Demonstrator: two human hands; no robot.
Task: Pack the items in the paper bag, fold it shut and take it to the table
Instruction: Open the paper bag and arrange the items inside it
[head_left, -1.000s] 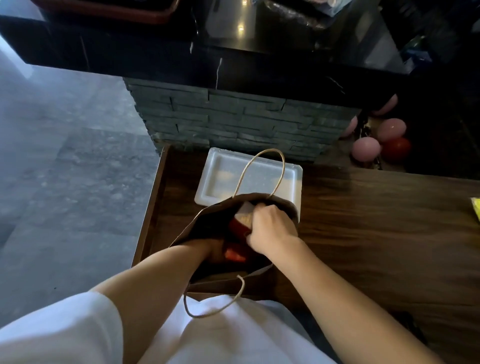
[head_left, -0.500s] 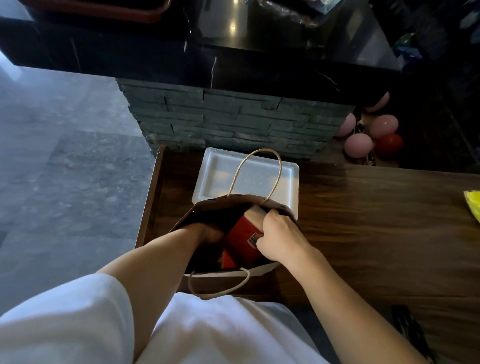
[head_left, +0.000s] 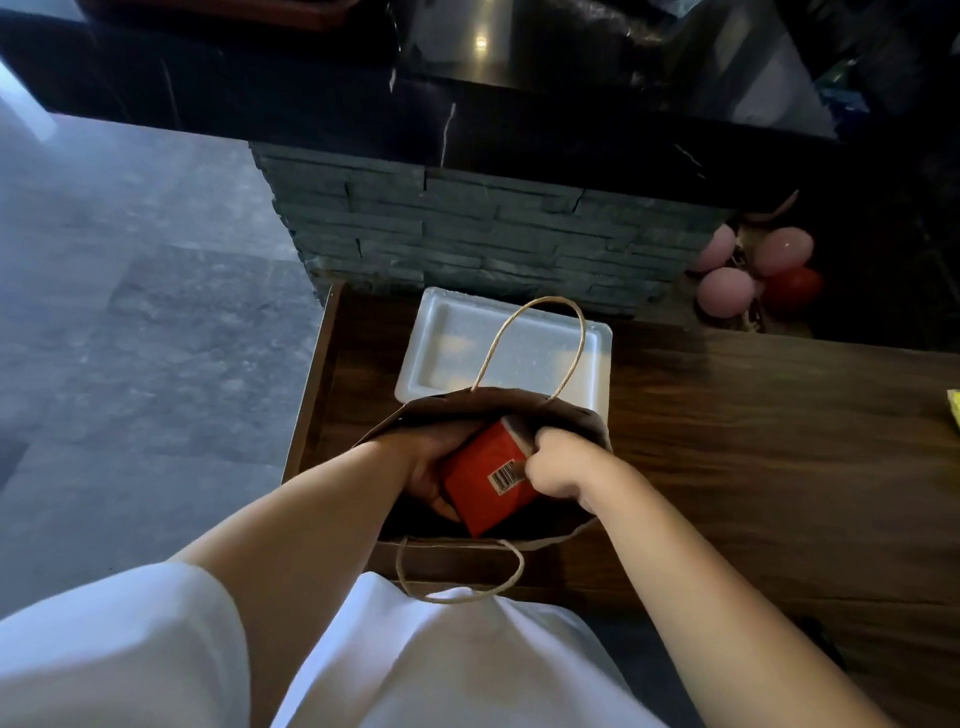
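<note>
A brown paper bag (head_left: 566, 410) with twine handles stands open on the wooden counter, right in front of me. Both my hands reach into its mouth. A red box (head_left: 483, 483) with a barcode label sits tilted in the opening. My left hand (head_left: 423, 467) cups the box's left side from below. My right hand (head_left: 558, 465) grips its right edge next to the barcode. Whatever lies deeper in the bag is hidden.
A white foam tray (head_left: 447, 343) lies just behind the bag against a grey stone wall (head_left: 467, 234). Pink eggs (head_left: 727, 291) and a red tomato (head_left: 792, 288) sit at the back right. The wooden counter (head_left: 753, 441) stretches right; grey floor lies left.
The red box has risen and turned within the bag's mouth, showing its barcode. My left hand moved from deep in the bag up against the box's left side.
</note>
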